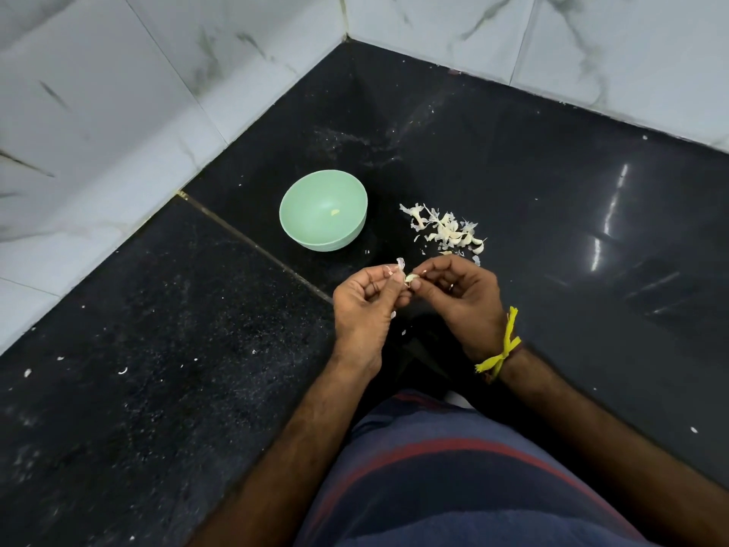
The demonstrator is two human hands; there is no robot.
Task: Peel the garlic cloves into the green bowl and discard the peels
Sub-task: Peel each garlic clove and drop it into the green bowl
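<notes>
I see the fingers of the right hand curled in a narrow pinch on a small pale garlic clove, which sits between the two hands just above the black polished stone table. The left hand meets it from the other side, its fingertips pinching a thin whitish flake of papery skin that stands up from the clove's left end. The clove is too small for me to read its long axis surely; it seems to lie roughly across, from one hand to the other.

What matters for the drop: the round mint-green plastic bowl lies ahead and to the left of the clove, nearer the left hand, with one small pale piece already inside. The loose heap of white garlic peels and unpeeled cloves lies ahead and right, just beyond the right hand's knuckles. I judge the peeling of this clove partway done.
</notes>
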